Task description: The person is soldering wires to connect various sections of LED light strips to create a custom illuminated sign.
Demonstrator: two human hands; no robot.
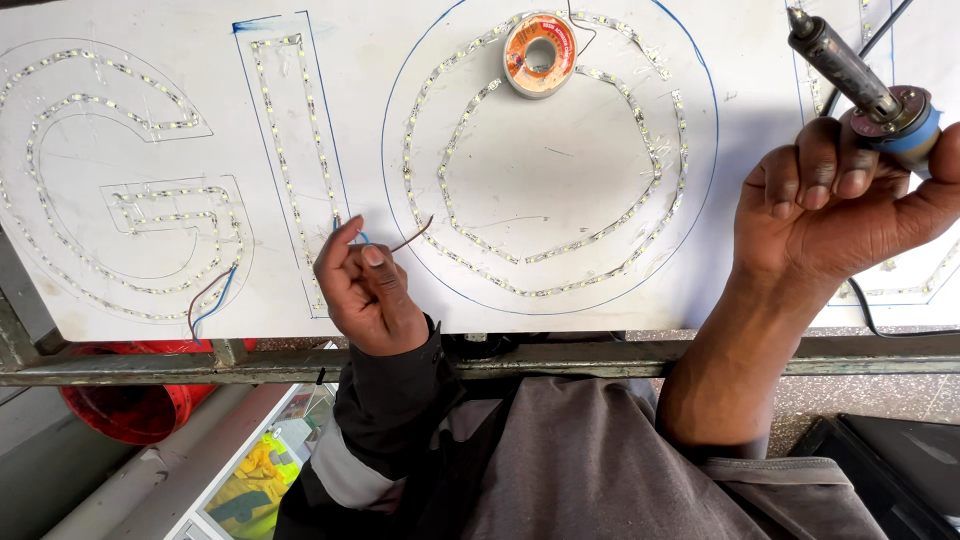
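A white sign board lies flat with strips of small lights glued along large drawn letter outlines. My left hand pinches a thin pair of wires, one blue and one brown, at the lower end of a straight strip. My right hand is raised at the right edge, gripping a soldering iron with a blue collar; its tip points up and to the left, away from the board. The iron's black cord trails down across the board.
An orange-labelled spool of solder wire rests at the top of the round outline. A red and blue wire pair hangs off the left letter. A metal frame rail runs under the board's near edge, with a red bucket below left.
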